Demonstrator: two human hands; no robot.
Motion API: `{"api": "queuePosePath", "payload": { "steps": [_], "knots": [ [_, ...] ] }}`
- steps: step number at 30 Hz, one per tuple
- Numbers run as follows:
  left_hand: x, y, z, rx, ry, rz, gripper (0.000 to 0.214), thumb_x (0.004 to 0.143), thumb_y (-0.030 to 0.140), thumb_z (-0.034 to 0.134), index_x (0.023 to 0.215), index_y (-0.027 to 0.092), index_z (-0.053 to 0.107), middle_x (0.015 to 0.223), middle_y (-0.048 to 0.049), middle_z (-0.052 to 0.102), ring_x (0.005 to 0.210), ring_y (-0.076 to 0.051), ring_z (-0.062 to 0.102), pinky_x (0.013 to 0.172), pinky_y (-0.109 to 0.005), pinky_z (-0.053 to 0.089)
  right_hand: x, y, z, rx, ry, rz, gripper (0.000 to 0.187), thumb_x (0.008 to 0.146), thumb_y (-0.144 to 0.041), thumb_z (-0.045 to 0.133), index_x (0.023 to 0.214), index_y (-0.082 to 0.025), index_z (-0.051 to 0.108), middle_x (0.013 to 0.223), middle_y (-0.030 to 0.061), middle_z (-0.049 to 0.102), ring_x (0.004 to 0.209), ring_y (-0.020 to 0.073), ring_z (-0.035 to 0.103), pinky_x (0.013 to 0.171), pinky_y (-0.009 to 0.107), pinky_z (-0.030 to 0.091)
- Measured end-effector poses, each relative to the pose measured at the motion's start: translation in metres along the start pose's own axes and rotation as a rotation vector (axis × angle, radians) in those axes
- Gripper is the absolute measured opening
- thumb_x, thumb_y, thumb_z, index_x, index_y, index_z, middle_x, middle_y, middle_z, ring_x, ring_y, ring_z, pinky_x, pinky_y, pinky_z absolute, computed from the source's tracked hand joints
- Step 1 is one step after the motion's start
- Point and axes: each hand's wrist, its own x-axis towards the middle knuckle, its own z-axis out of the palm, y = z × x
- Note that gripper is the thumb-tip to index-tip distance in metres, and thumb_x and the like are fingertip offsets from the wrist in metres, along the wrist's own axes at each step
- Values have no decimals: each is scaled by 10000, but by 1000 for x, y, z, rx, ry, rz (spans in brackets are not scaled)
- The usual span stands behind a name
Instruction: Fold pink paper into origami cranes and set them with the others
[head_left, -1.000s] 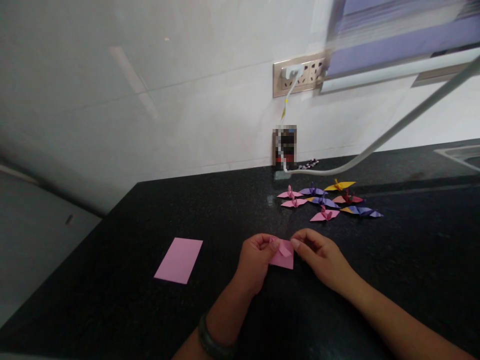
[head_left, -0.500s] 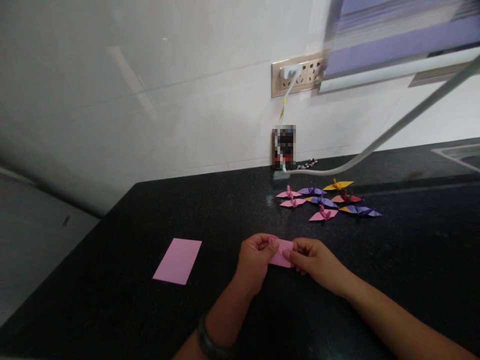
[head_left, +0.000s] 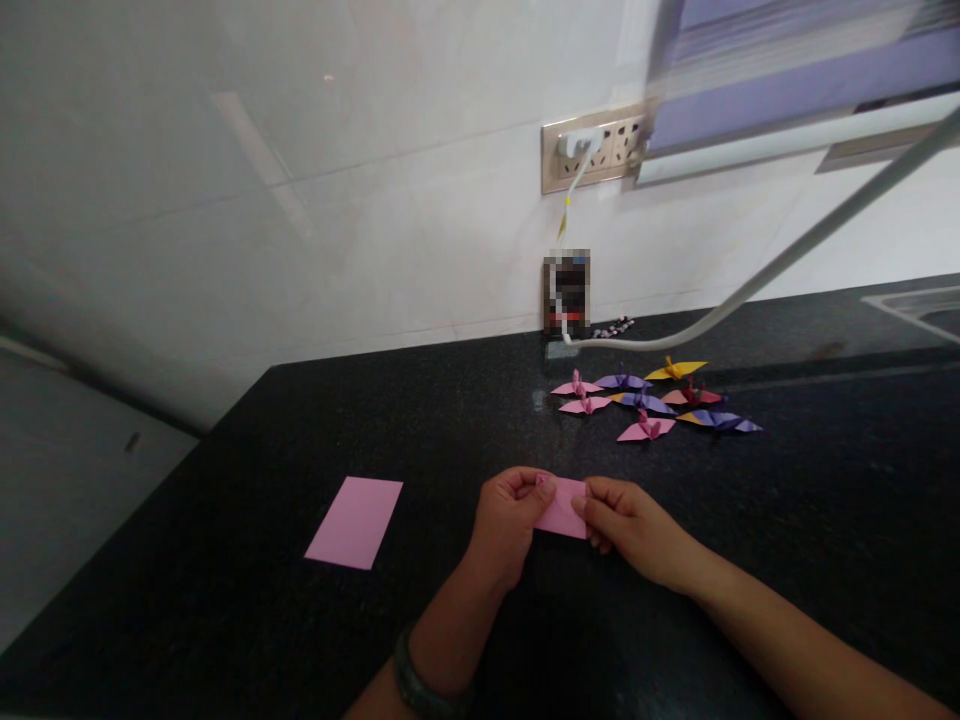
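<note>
A small folded piece of pink paper (head_left: 562, 510) is held between my two hands, just over the dark countertop. My left hand (head_left: 514, 520) pinches its left side, thumb on top and fingers curled behind. At the right edge, my right hand (head_left: 626, 525) grips the paper between thumb and bent fingers. Over to the left, a flat pink sheet (head_left: 356, 522) lies on the counter, apart from both hands. Beyond my hands stand several folded paper cranes in pink, purple, yellow and red, among them a pink crane (head_left: 646, 427) closest to my right hand.
The black countertop (head_left: 247, 480) meets a pale wall at the back. A white cable (head_left: 697, 330) runs from the upper right down to a pixelated device (head_left: 567, 292) by the wall. Above it is a socket panel (head_left: 551, 160) with a white plug. A beaded string (head_left: 613, 328) lies beside the device.
My right thumb has shifted slightly right, toward the folded paper's right edge, leaving more of its face visible. Both hands keep hold of it. The flat sheet and the cranes stay put.
</note>
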Motion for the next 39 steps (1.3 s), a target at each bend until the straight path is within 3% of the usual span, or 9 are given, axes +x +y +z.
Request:
{"api": "queuePosePath", "payload": {
  "steps": [10,21,26,31,39],
  "knots": [
    [-2,1,2,105,28,57,199,640,299,615,729,121,604,642,-36,603,558,-111,510,531,-217,379,3,4,6,-17,97,-1,233,721,-348,512,596,-160,453,496,-54,412,421,67,385,401,179,313],
    [-3,3,1,98,9,36,211,638,311,613,735,124,604,651,-37,606,559,-111,514,532,-216,380,3,5,6,64,46,8,224,731,-349,505,618,-159,467,498,-54,433,415,61,383,403,174,317],
    [-5,3,3,65,-66,8,256,597,273,656,799,132,590,711,-38,604,617,-125,528,581,-236,402,3,6,5,71,41,-12,228,741,-372,490,655,-162,475,526,-53,427,434,66,367,414,182,298],
    [-9,4,5,148,-98,7,214,607,304,644,705,119,598,635,-25,576,575,-113,498,549,-226,384,2,5,6,30,37,-43,229,751,-359,486,648,-154,474,525,-52,397,447,66,333,415,183,259],
    [-7,1,4,139,-32,8,209,591,312,654,622,112,602,566,-10,548,511,-92,456,505,-215,357,1,3,7,6,25,-60,220,760,-347,478,654,-154,465,535,-52,359,461,64,302,415,184,235]
  ]
}}
